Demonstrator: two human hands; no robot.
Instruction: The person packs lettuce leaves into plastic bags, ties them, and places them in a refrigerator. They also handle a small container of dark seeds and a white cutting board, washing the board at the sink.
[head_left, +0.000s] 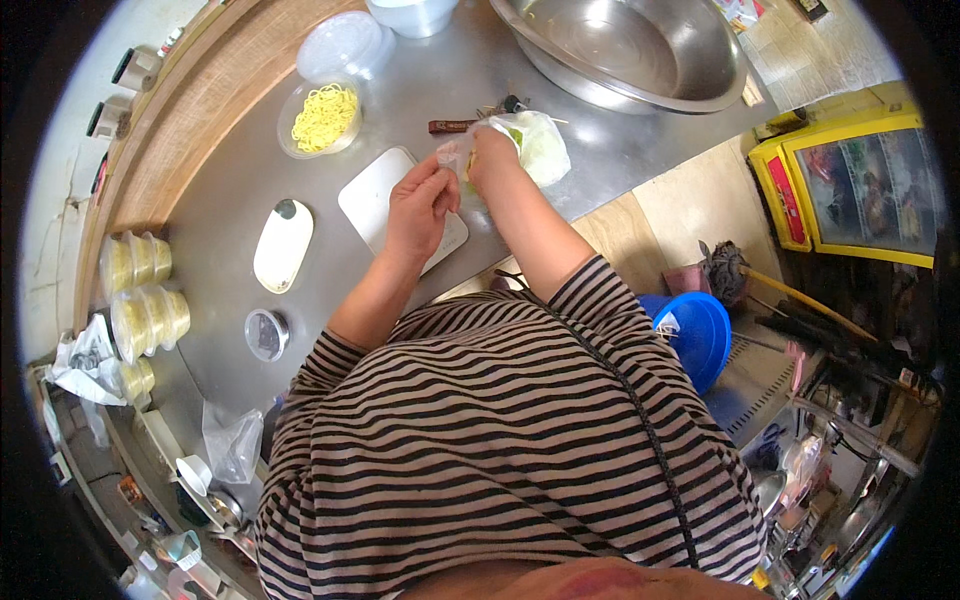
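Note:
A thin clear plastic bag (544, 146) with pale green leafy vegetable inside lies at the near right of the steel table. My right hand (493, 159) reaches into its mouth, the fingers mostly hidden by the plastic. My left hand (426, 196) pinches the bag's edge, above a white flat kitchen scale (367, 195). Beyond the scale, to the left, stands a round clear plastic bowl of yellow noodles (325, 120). A white oval dish (283, 251) with a dark end lies left of the scale, and a small lidded tub (266, 335) sits nearer me.
A large steel basin (622, 45) stands at the far right, with a dark red packet (451, 127) before it. Clear lids (341, 45) and white bowls (414, 11) are at the back. Stacked noodle tubs (150, 319) stand left. A blue bin (701, 341) is on the right.

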